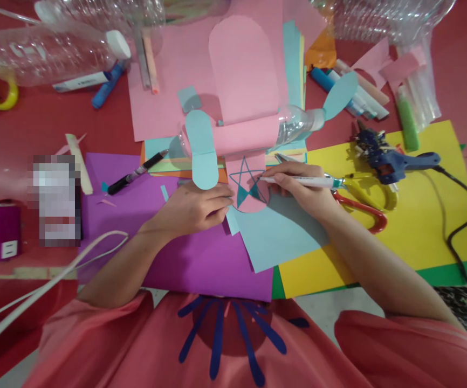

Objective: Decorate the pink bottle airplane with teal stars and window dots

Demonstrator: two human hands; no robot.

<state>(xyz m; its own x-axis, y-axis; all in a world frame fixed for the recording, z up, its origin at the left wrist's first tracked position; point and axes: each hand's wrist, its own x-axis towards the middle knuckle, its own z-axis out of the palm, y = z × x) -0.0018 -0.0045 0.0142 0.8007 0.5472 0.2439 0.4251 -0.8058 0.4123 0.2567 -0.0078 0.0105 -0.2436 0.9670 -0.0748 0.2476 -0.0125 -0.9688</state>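
Note:
A small clear plastic bottle lies sideways, wrapped in pink paper, with long rounded pink wings above and below it. Light-blue paper pieces sit at both its ends. On the lower pink paper wing is a star outline in teal, with its lower points coloured in. My right hand is closed round a white-barrelled marker, its tip at the right side of the star. My left hand has its fingers bent together, the fingertips pinching the wing's left edge; part of the grip is hidden.
Right of my right hand are scissors and a blue glue gun with a black cord. A black pen lies on purple paper. Large plastic bottles and several markers lie farther back. A pixelated object is at left.

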